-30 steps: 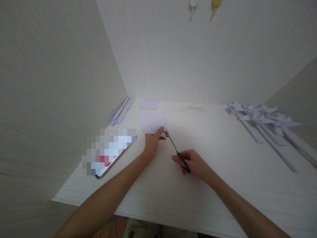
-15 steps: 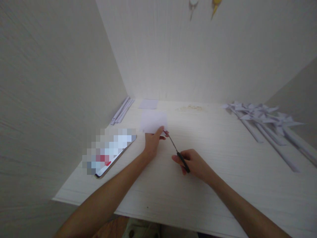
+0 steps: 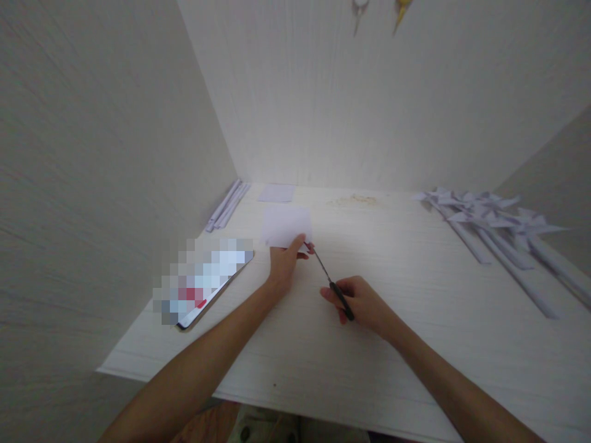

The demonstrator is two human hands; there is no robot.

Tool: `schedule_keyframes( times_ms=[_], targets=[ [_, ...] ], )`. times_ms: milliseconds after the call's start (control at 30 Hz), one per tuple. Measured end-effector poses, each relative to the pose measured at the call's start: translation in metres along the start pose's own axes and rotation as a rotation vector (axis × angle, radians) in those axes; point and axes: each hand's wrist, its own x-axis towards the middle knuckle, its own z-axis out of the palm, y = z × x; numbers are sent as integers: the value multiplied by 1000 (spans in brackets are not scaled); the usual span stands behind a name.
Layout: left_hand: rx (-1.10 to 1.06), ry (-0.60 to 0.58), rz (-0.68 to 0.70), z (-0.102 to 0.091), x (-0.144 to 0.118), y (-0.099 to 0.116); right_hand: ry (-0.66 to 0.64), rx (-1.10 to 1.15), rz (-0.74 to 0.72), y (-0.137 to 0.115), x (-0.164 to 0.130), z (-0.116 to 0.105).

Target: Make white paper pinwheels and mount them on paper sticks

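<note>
A square-looking sheet of white paper (image 3: 286,225) is pinched in my left hand (image 3: 283,266), its thumb on top near the paper's lower right corner. In my right hand (image 3: 359,301) is a pair of scissors (image 3: 340,300) with black handles, my fingers closed round them. The thin blades point up and left and reach the paper's lower right corner beside my left fingertips. Whether the blades are parted I cannot make out.
Another paper square (image 3: 276,192) lies at the back, right of several rolled paper sticks (image 3: 228,206). A phone (image 3: 217,286) rests at the left. Several paper pinwheels (image 3: 489,212) on sticks lie at the right. The white table (image 3: 295,357) meets walls behind and at the left.
</note>
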Motion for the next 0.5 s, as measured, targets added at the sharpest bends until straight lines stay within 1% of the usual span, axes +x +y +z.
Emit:
schedule_keyframes(
  times_ms=[500],
  targets=[
    [-15,-1,4,0,1,-1,-9,-31,9,-1,1,-1]
  ],
)
